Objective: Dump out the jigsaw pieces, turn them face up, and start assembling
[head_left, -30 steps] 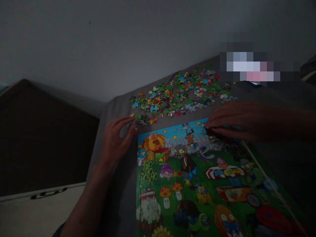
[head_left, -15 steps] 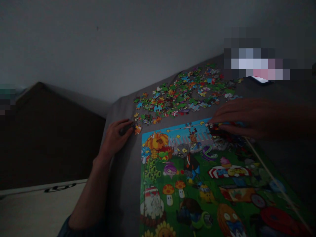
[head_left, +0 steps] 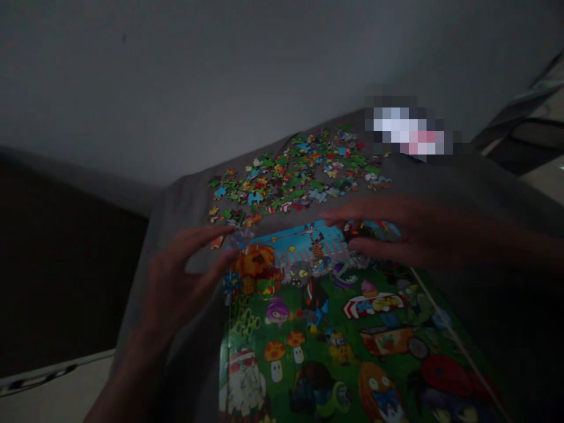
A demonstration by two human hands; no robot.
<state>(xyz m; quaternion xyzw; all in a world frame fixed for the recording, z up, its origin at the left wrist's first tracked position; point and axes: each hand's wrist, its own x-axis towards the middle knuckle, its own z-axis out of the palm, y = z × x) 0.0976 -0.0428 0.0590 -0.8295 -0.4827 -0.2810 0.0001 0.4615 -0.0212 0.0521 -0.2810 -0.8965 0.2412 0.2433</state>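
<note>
My left hand (head_left: 180, 282) is at the top left corner of a colourful cartoon puzzle board (head_left: 317, 346). Between its thumb and forefinger is a pale bluish jigsaw piece (head_left: 241, 238), blurred by motion. My right hand (head_left: 392, 229) hovers over or rests on the board's upper edge; contact is unclear. Its thumb and fingers are spread, and part of the printed picture shows between them. Beyond the board lie many loose jigsaw pieces (head_left: 282, 179) in a wide heap. An orange piece (head_left: 217, 241) lies by my left fingertips.
A grey cloth-like surface (head_left: 176, 202) bears the board and the pieces, with a pale wall (head_left: 220, 88) behind. At the back right is a bright, pixelated object (head_left: 409, 132). A dark panel (head_left: 57, 264) stands at the left.
My left hand has moved from the loose pieces to the board's corner, now with a pale piece in its fingers. My right hand's fingers have spread and shifted left. The whole view has shifted.
</note>
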